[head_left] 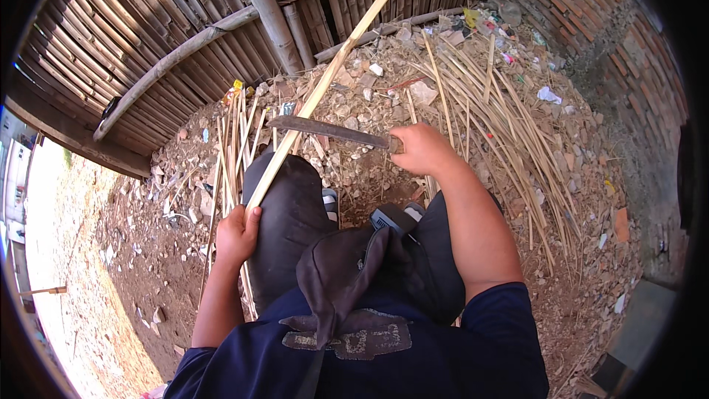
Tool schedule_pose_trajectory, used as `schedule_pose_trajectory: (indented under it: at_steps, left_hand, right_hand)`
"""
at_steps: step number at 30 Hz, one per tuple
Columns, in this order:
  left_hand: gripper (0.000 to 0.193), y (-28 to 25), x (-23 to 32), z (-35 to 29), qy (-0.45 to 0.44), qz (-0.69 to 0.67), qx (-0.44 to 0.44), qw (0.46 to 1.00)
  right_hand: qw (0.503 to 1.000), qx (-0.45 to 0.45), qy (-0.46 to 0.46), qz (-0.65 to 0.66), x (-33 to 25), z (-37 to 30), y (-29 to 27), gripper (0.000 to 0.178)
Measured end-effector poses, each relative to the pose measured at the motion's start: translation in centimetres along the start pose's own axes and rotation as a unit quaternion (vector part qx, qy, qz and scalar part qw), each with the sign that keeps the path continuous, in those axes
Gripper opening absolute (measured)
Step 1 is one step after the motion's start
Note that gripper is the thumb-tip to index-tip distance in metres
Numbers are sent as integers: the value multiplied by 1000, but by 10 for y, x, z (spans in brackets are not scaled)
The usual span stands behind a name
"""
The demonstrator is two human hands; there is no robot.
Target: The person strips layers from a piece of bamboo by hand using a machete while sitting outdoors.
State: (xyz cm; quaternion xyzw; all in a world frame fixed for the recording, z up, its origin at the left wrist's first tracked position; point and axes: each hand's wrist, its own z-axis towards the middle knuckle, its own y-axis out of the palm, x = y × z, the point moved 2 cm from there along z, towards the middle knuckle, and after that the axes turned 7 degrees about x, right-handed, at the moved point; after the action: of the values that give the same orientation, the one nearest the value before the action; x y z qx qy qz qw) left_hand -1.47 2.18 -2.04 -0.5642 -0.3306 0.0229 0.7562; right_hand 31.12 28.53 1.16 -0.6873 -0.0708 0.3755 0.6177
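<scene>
My left hand (238,236) is closed around the lower part of a long pale bamboo strip (325,87), which slants up and to the right past my left knee. My right hand (422,149) grips the handle of a machete (336,131) with a dark, worn blade. The blade points left and crosses the strip above my left knee; whether its edge has bitten into the strip I cannot tell. A bundle of split bamboo strips (509,144) lies on the ground to the right. More strips (235,133) lie beside my left leg.
A bamboo-slat wall (185,22) with rounded poles stands ahead. A brick wall (591,37) curves along the right. Stones, dry fibres and scraps of litter cover the dirt ground (155,251). Bright sunlight falls at the left edge.
</scene>
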Motion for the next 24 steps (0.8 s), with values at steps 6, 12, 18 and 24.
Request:
schedule_pose_trajectory:
  at_steps: [6, 12, 18, 24]
  left_hand:
    - [55, 0, -2, 1, 1, -9, 0, 1000]
    - [54, 2, -4, 1, -4, -18, -1, 1000]
    - [55, 3, -6, 2, -9, -24, -3, 1000]
    - [54, 3, -3, 2, -12, -31, -4, 999]
  right_hand:
    - [1000, -11, -7, 17, 3, 2, 3, 27]
    - [999, -37, -3, 3, 3, 3, 4, 44]
    - [998, -53, -5, 20, 6, 3, 10, 40]
    - [997, -66, -27, 17, 9, 1, 16, 39]
